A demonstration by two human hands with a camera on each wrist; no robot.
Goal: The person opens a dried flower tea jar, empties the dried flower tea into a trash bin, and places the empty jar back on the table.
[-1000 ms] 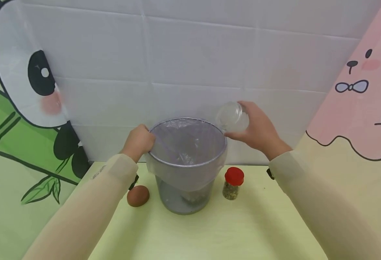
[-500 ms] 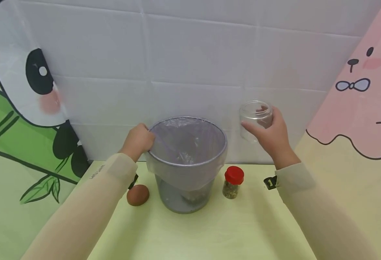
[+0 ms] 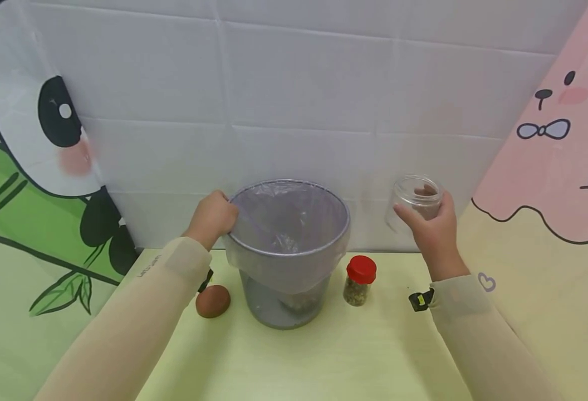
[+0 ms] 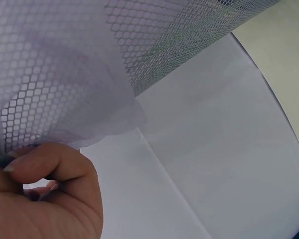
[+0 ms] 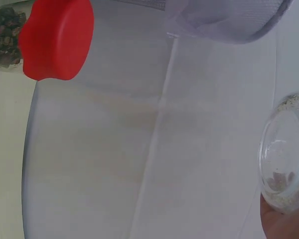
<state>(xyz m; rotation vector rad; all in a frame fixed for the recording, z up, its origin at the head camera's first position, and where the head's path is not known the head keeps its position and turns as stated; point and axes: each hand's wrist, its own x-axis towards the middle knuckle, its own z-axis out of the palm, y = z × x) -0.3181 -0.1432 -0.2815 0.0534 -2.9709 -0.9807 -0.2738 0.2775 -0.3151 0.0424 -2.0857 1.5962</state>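
Gripping the lined bin [image 3: 281, 314] at its rim, the left hand [image 3: 212, 219] is closed firmly there. The right hand [image 3: 436, 236] is clasped round a lidless clear jar [image 3: 410, 199], held mouth upward above the surface [image 3: 294, 367], apart from the bin. A red-lidded jar [image 3: 359, 281] stands near the bin's right side, a brown rounded object [image 3: 213, 301] near its left.

A glossy lilac plastic liner [image 3: 286, 273] covers a round grey mesh bin [image 3: 269, 309]. A clear cylindrical jar [image 3: 415, 199] gleams smooth; a scalloped red plastic lid [image 3: 361, 269] looks matt.
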